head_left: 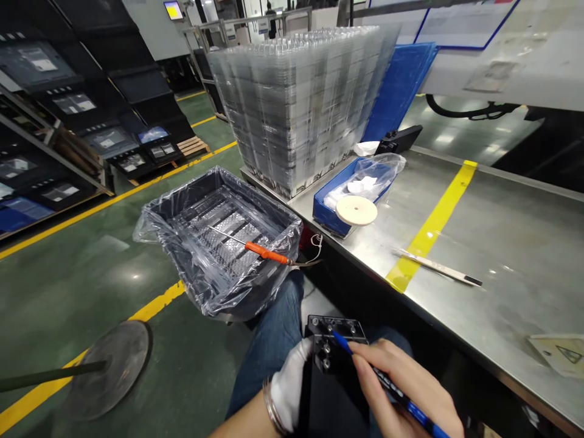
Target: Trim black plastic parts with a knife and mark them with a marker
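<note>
Black part [332,353] with small round fittings on its top face sits in our lap, over our jeans, just off the near edge of the steel bench [502,243]. Our left hand [292,389], in a white glove with a metal bangle at the wrist, is closed around the part's left side and holds it steady. Our right hand [406,389], bare, grips a blue tool [387,386] like a pen, fingers pinched shut on its shaft; its tip touches the top face of the part among the fittings.

To our left, beside our knee, stands a black bin [219,243] lined with a clear bag, with clear trays inside. An orange-handled screwdriver [255,243] lies across its right rim, handle toward the bench.

On the bench, at its far left corner, we see a tall stack of clear trays [301,103]. Just right of the stack sits a blue tray [340,204] with a plastic bag and white bits in it, and a pale round disc [356,210] rests on its near end. A yellow stripe [433,225] crosses the bench from far edge to near edge, and a thin flat stick [438,266] lies across the stripe's near part. A yellow warning label [559,353] lies at the bench's near right edge.
</note>
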